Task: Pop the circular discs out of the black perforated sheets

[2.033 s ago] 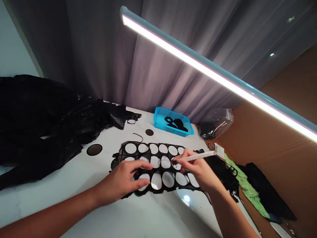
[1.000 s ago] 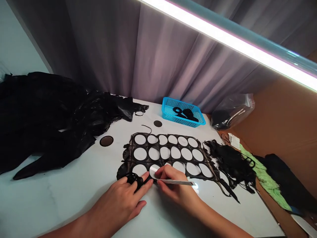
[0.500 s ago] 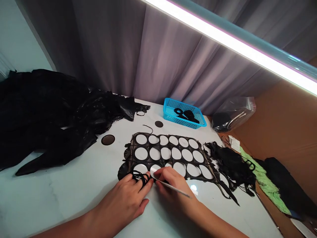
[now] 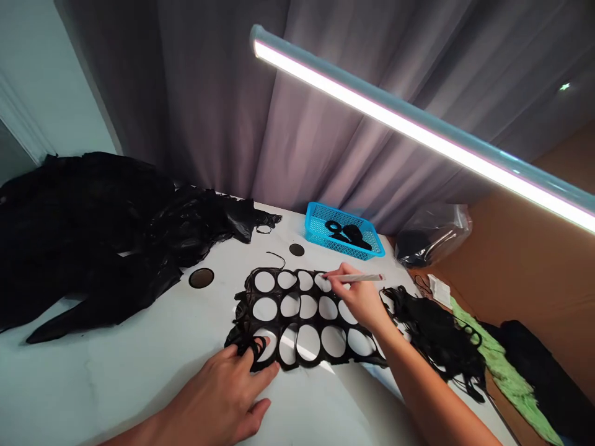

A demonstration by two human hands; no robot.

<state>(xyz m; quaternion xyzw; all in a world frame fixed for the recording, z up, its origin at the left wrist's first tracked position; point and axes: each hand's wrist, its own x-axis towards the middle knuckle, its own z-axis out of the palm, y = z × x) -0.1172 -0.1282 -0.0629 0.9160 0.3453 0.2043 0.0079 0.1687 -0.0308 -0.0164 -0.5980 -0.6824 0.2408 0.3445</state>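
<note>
A black rubber sheet with rows of round holes (image 4: 297, 359) lies flat on the white table. My left hand (image 4: 227, 390) rests at its near left corner, fingers spread. Several thin black rings (image 4: 258, 350) are looped around its fingers. My right hand (image 4: 360, 297) reaches over the sheet's far right part, closed around a slim pale pen-like tool (image 4: 360, 277) with a reddish end. The tool's tip is at a hole in the far row; its exact kind is unclear. My right hand and forearm hide some holes on the right.
A blue basket (image 4: 344, 251) holding black pieces stands behind the sheet. Black sheeting (image 4: 93, 248) is heaped at left, near two dark discs (image 4: 201, 278). Black scraps (image 4: 439, 331), a green cloth (image 4: 502, 378) and a clear bag (image 4: 434, 235) lie right. A tube lamp (image 4: 418, 133) hangs above.
My right hand has moved with the tool from the near row to the far row, up and to the right. My left hand stays near the corner. The whole view has shifted slightly.
</note>
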